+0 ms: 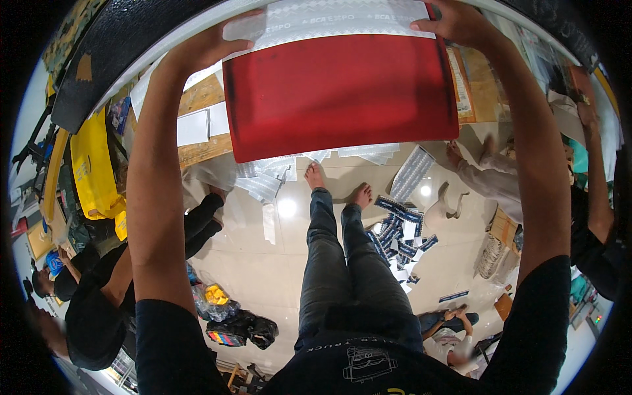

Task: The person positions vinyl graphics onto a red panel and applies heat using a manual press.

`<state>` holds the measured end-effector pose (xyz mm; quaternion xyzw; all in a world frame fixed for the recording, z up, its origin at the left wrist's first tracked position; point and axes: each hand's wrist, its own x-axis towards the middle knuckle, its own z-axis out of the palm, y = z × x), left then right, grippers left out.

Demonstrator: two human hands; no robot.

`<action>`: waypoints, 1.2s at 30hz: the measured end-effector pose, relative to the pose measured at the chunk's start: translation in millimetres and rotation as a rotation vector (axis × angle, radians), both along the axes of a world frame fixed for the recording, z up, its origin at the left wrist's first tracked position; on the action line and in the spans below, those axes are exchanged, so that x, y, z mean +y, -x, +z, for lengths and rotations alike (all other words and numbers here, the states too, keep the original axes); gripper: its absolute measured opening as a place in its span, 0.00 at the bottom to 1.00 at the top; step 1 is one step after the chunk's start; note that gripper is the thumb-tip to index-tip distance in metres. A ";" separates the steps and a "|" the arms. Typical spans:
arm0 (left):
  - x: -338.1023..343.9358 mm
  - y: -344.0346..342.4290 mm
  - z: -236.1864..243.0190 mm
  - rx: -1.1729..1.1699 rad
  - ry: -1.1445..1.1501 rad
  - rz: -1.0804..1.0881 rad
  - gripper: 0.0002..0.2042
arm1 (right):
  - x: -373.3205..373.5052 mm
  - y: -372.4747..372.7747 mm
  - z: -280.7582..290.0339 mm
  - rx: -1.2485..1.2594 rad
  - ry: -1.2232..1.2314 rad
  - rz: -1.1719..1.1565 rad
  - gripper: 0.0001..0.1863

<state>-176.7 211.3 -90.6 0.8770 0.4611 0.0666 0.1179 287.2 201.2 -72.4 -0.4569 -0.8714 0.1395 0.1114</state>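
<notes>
A white translucent printed sheet point(336, 23) with pale lettering and a zigzag edge lies across the far part of a flat red pad point(339, 99) with dark edges. My left hand point(220, 39) rests at the sheet's left end, thumb and forefinger spread apart. At the other end, my right hand point(454, 23) touches the sheet, its thumb stretched inward. Some fingers of the right hand leave the top of the picture. The red pad juts over the near edge of a wooden table.
A curved dark bar point(89, 72) crosses the upper left. White paper point(193, 127) lies on the wooden table point(197, 155). Dark blue printed strips point(398, 237) and more sheets point(411, 172) litter the floor. A yellow bag point(95, 168) stands left. Other people sit on both sides.
</notes>
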 end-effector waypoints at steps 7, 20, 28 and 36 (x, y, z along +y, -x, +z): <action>10.8 -11.6 1.9 0.044 -0.075 -0.013 0.30 | -1.2 11.9 11.3 -0.053 -0.072 -0.091 0.37; 0.1 -5.0 -15.1 -0.047 -0.107 0.013 0.27 | 5.7 5.6 -17.6 0.060 -0.120 0.050 0.33; -22.6 -14.9 -12.3 -0.075 -0.099 0.070 0.27 | -2.3 2.5 -22.1 0.047 -0.159 0.056 0.32; -29.6 -44.2 -11.7 0.042 -0.172 0.226 0.28 | -34.3 61.7 17.8 -0.024 0.088 -0.277 0.38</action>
